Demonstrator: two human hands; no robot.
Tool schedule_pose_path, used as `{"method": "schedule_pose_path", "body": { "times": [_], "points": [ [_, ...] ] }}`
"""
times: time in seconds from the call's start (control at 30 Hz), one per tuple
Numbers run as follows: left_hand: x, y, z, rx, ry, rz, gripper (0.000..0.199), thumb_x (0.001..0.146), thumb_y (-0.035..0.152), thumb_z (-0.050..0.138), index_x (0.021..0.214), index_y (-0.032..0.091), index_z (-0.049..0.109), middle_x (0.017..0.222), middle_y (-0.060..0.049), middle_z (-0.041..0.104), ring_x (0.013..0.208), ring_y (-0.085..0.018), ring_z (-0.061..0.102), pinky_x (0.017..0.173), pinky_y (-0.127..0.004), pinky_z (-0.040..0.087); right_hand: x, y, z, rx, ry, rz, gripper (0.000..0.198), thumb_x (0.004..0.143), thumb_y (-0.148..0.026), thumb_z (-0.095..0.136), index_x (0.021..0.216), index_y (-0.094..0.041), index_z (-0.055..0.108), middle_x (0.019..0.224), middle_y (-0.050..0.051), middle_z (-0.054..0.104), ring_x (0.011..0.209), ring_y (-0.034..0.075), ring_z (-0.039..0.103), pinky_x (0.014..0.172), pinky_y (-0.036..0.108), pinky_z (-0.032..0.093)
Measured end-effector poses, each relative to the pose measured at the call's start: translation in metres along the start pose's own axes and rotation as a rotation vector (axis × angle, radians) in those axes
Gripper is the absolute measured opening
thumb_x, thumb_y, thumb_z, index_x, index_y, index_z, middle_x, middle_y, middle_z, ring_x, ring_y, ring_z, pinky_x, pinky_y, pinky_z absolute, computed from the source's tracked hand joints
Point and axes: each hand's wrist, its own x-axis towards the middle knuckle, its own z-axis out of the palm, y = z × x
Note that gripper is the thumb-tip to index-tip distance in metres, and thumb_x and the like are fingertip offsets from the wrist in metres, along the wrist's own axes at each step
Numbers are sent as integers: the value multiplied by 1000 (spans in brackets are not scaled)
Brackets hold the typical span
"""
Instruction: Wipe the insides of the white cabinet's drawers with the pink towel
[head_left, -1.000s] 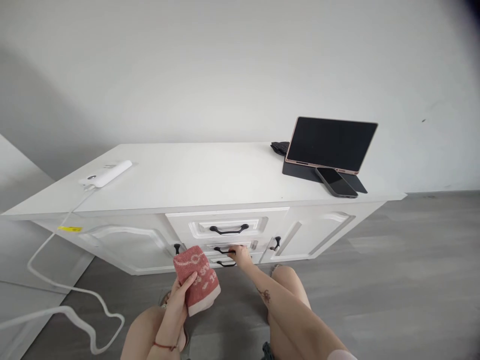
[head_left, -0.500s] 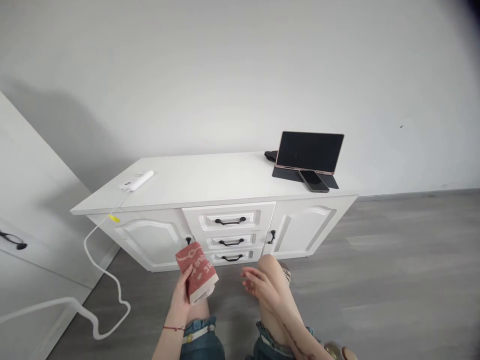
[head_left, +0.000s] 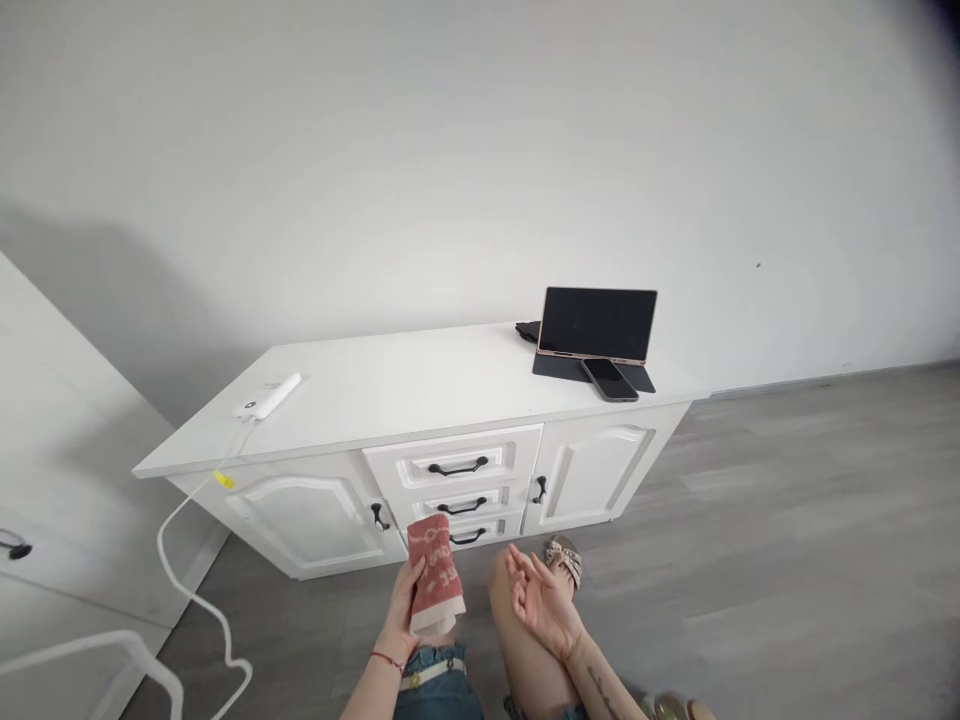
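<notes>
My left hand (head_left: 406,603) grips a small folded red towel (head_left: 435,568) with pale lettering and a cream border, held upright above my left knee. The thumb lies across its front, and the other fingers are hidden behind it. Beside it, my right hand (head_left: 546,608) is open with the palm turned up and the fingers loosely bent, holding nothing. It is over my right leg, apart from the towel. Behind both hands stands a white cabinet (head_left: 405,385) with black handles, its doors and drawers closed.
On the cabinet top are a dark-screened tablet (head_left: 598,323) on a stand, a phone (head_left: 610,380), a black item (head_left: 527,331) and a white device (head_left: 268,397). A white cable (head_left: 196,598) with a yellow tag hangs down at left, near a white wardrobe (head_left: 67,430).
My left hand has moved right with the towel, which is now more upright. My right hand has turned palm up and opened. The view has shifted, and my right sandal shows more.
</notes>
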Motion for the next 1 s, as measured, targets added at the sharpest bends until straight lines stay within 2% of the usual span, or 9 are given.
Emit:
{"method": "schedule_pose_path", "body": {
  "times": [0.1,0.23,0.4,0.67,0.77,0.87,1.0],
  "points": [
    [8,5,-3,30,49,-49,29,65,19,78,92,17,67,74,-4,73,59,-20,69,65,-32,54,1,13,-1,-27,38,40,26,89,-35,58,114,-25,61,101,0,72,73,7,67,71,22,50],
    [11,11,-6,31,57,-128,30,68,21,75,97,16,67,72,-5,73,59,-22,69,65,-34,54,2,30,-3,-16,76,32,24,88,-37,60,109,-26,63,95,-1,74,71,10,69,70,25,50],
    [11,16,-6,51,60,-135,28,71,20,71,98,15,67,71,-5,72,59,-22,68,64,-34,54,3,42,-11,-5,82,59,21,88,-35,60,107,-26,64,94,-1,74,73,11,69,69,26,49],
    [1,16,-15,-6,84,-72,35,74,19,67,109,17,64,73,-3,73,61,-21,69,65,-33,55,1,44,0,-41,128,179,20,87,-34,60,106,-27,63,94,-2,73,76,11,67,71,27,47],
    [3,10,-13,-22,74,-105,22,75,19,66,97,14,66,69,-5,73,58,-21,68,62,-32,55,-1,35,1,-104,109,244,25,86,-38,60,110,-29,62,95,-3,73,79,12,67,71,28,47],
    [6,-1,-2,-43,81,-120,6,74,17,67,78,14,64,62,-6,71,52,-20,67,56,-29,54,-1,21,-13,-190,65,254,26,82,-38,66,107,-31,63,96,-4,73,77,13,68,71,30,47],
    [12,-14,14,-51,109,-62,6,71,14,68,70,15,62,56,-3,69,45,-18,63,49,-27,51,7,9,-47,-231,47,177,32,70,-42,76,99,-32,67,92,-5,74,76,11,68,70,26,48]
  ]
}}
